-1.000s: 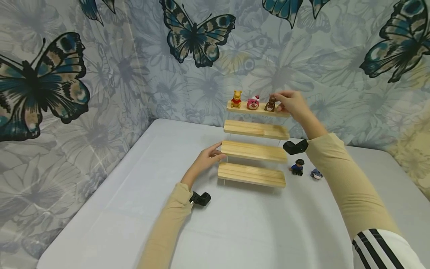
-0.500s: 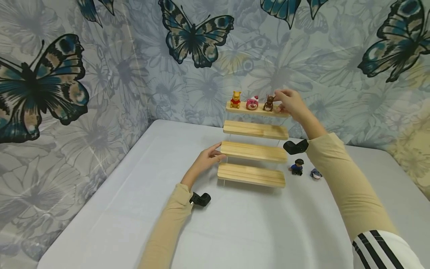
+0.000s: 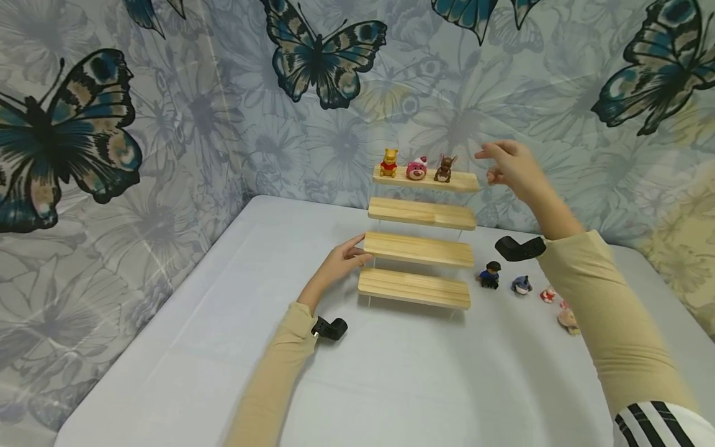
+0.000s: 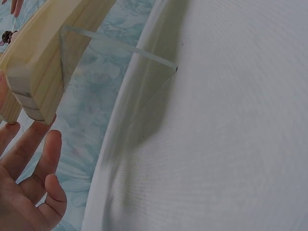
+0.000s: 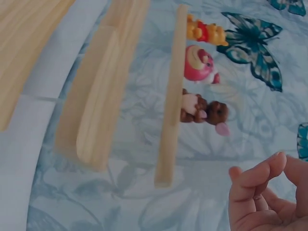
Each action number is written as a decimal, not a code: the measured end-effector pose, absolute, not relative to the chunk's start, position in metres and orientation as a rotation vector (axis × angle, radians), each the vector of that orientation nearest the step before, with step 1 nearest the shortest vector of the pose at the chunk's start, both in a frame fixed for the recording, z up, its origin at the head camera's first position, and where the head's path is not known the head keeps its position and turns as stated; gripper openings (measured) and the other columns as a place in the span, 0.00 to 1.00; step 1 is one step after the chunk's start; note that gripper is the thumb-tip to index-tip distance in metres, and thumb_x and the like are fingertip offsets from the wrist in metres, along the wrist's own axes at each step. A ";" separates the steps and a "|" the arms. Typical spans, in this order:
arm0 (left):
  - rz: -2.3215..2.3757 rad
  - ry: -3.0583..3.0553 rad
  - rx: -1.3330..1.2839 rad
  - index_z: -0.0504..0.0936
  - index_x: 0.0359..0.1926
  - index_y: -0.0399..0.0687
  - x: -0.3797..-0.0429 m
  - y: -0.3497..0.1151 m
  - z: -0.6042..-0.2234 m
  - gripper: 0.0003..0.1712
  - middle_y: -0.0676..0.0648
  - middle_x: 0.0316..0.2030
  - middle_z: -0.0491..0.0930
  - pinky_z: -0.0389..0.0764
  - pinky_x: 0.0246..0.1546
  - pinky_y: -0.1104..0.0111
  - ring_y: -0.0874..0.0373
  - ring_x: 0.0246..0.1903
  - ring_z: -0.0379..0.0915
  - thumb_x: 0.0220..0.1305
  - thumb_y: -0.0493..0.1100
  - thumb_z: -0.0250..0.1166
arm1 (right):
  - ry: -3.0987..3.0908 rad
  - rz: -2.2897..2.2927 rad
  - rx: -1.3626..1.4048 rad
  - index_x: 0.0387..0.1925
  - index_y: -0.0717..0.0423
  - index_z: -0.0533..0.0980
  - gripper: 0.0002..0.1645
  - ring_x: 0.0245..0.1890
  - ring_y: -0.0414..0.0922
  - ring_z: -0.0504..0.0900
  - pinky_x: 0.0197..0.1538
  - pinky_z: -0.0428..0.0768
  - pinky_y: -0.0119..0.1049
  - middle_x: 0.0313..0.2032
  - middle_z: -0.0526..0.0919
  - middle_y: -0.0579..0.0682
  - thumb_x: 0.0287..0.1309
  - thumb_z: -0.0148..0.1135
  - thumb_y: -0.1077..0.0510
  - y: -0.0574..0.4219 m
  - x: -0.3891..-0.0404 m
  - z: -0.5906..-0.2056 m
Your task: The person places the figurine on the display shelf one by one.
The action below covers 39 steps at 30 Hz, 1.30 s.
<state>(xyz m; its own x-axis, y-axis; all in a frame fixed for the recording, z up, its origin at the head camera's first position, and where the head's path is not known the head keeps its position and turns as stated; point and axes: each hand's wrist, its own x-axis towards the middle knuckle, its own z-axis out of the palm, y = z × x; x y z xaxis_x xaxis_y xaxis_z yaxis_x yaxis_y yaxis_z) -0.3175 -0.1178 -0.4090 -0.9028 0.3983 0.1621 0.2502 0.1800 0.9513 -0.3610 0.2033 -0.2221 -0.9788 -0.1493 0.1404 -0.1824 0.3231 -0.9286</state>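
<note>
A wooden four-tier display stand stands on the white table. Along its top tier sit a yellow bear figurine in a red shirt, a round pink bear figurine and a brown big-eared animal figurine. My left hand touches the left end of a lower tier; in the left wrist view its fingertips meet the plank's edge. Off the top tier's right end, my right hand hangs in the air, holding nothing. Its fingers are loosely bent in the right wrist view, apart from the brown figurine.
Right of the stand, a figurine in a dark cap and blue clothes and a blue-grey figurine stand on the table. Nearer the right sleeve lie a small red-and-white figurine and a tan one. Butterfly-print cloth hangs behind.
My right hand has let go of the brown figurine and drawn away to the right, leaving it on the top tier. The left hand stays at the stand. More figurines show beside the right sleeve.
</note>
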 end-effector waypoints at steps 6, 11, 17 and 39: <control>1.826 2.327 0.646 0.53 0.68 0.45 -0.320 -0.116 -0.413 0.36 0.38 0.46 0.76 0.71 0.44 0.53 0.47 0.41 0.74 0.62 0.44 0.58 | -2.332 1.982 0.394 0.49 0.57 0.68 0.21 0.13 0.40 0.67 0.21 0.71 0.29 0.42 0.75 0.46 0.59 0.53 0.48 0.227 -0.338 -0.224; 1.814 2.326 0.652 0.52 0.68 0.43 -0.319 -0.114 -0.414 0.37 0.38 0.46 0.76 0.71 0.44 0.53 0.50 0.40 0.74 0.63 0.43 0.58 | -2.262 2.030 0.453 0.47 0.55 0.71 0.16 0.13 0.41 0.67 0.21 0.70 0.29 0.43 0.76 0.45 0.61 0.51 0.51 0.249 -0.310 -0.230; 1.814 2.284 0.632 0.49 0.67 0.37 -0.308 -0.114 -0.398 0.37 0.35 0.47 0.74 0.69 0.44 0.50 0.44 0.41 0.73 0.63 0.41 0.57 | -2.165 2.109 0.473 0.46 0.57 0.73 0.15 0.14 0.44 0.69 0.21 0.70 0.30 0.43 0.78 0.46 0.62 0.51 0.54 0.273 -0.279 -0.235; 1.814 2.325 0.596 0.51 0.68 0.45 -0.318 -0.115 -0.410 0.38 0.39 0.47 0.75 0.70 0.45 0.54 0.50 0.39 0.75 0.62 0.45 0.58 | -2.208 2.103 0.237 0.42 0.53 0.77 0.14 0.17 0.40 0.69 0.19 0.70 0.29 0.37 0.82 0.43 0.59 0.51 0.70 0.364 -0.216 -0.317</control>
<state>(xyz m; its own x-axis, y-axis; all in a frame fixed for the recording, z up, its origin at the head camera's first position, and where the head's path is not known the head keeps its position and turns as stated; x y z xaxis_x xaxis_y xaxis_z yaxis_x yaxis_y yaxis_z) -0.3184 -0.1148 -0.4096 -0.9131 0.3847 0.1351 0.2246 0.1979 0.9541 -0.2157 0.3639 -0.3171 -0.9846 -0.0544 0.1662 -0.1687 0.0441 -0.9847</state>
